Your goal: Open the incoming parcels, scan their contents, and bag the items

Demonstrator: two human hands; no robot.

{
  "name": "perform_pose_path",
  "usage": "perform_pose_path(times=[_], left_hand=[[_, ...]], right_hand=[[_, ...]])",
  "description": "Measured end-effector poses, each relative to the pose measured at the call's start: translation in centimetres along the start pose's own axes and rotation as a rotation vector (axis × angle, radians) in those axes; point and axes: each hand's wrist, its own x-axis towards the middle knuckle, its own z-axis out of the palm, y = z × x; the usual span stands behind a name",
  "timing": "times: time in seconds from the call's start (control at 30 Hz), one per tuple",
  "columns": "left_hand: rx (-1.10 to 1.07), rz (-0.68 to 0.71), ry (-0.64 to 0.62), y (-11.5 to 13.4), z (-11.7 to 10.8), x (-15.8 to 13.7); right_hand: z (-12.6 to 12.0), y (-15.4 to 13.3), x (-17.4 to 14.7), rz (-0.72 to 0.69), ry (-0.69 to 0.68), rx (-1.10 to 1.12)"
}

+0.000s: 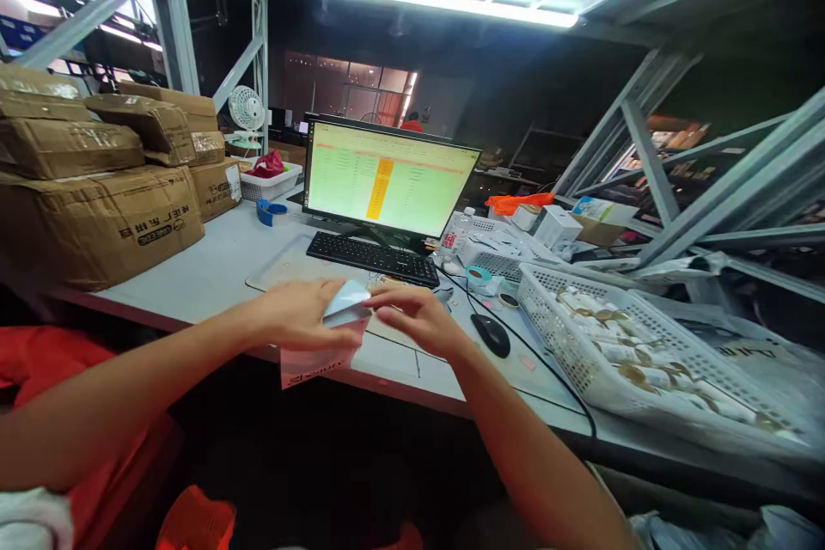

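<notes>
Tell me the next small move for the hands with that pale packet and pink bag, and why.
Probably push the pale packet down into the pink bag. Both hands pinch it: the left hand grips packet and bag together, the right hand meets it from the other side. The packet sits at the bag's top edge, while the bag hangs over the table edge.

This was a warehouse packing station: grey steel racking (650, 163), taped brown cardboard cartons (96, 223), a white plastic basket (580, 361) of small goods, and a spreadsheet-showing black monitor (388, 180).
</notes>
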Motion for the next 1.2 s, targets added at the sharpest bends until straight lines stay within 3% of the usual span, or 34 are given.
perform_pose_path(times=[0.1,0.17,0.27,0.47,0.57,0.67,0.77,0.83,0.93,1.03,1.13,1.2], left_hand=[[0.077,-0.028,0.028,0.8,1.6,-1.6],[0.123,-0.027,0.075,1.3,3.0,-3.0],[0.205,0.024,0.155,1.9,5.7,-5.5],[0.338,0.192,0.238,1.1,12.5,-10.2],[0.322,0.258,0.181,0.7,14.5,-11.6],[0.279,0.289,0.121,0.7,15.0,-12.3],[0.223,0.275,0.033,0.7,14.7,-12.5],[0.22,0.292,0.022,0.6,14.5,-12.4],[0.326,0.369,0.15,0.5,14.7,-12.3],[0.461,0.434,0.378,0.6,15.2,-12.0],[0.499,0.471,0.523,0.4,15.3,-11.9],[0.444,0.471,0.573,-0.4,15.1,-12.1]], right_hand=[[-2.7,4.3,-3.1,0.282,0.366,-0.146],[-4.5,7.4,-4.7,0.593,0.465,-0.455],[-5.6,11.3,-6.5,0.933,0.334,-0.748],[-3.5,14.3,-6.6,1.13,0.184,-0.745],[-3.4,14.0,-5.1,1.161,0.15,-0.758],[-4.8,12.1,-3.5,1.165,0.127,-0.686],[-6.5,8.2,-2.1,1.048,0.061,-0.381],[-6.7,5.1,-1.1,0.936,-0.097,-0.153],[-4.9,1.6,1.2,0.785,-0.41,0.028],[-1.7,0.6,4.2,0.64,-0.623,0.005],[0.5,1.5,6.3,0.585,-0.721,-0.042],[0.7,2.6,6.6,0.584,-0.694,-0.042]])
